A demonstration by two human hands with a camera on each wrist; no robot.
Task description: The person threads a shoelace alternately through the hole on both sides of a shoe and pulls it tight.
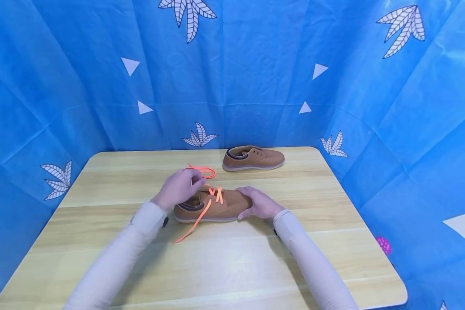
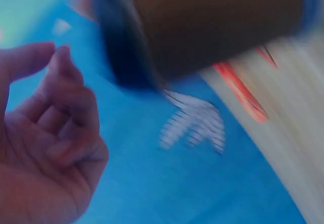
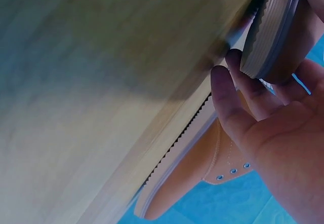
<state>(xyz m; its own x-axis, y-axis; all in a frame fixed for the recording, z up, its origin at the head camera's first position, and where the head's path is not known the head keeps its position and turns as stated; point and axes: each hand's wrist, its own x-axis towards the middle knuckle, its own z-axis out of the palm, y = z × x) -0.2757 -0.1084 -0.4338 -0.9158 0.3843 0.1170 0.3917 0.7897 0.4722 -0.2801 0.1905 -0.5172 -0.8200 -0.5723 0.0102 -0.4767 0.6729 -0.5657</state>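
Right hand (image 1: 260, 203): gripping near shoe (image 1: 232, 206) by the toe.
Near shoe: mid-table, toe right, orange lace (image 1: 219, 195) threaded.
Left hand (image 1: 179, 187): over its opening, thumb and fingertip meeting (cannot tell if pinching lace).
Far shoe (image 1: 261, 159): near blue curtain (image 1: 252, 86).

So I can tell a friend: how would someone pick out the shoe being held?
On the pale wooden table, find the right hand near the middle. The brown shoe whose toe it holds is the one: orange lace crosses its top, while the shoe farther back has bare eyelets.
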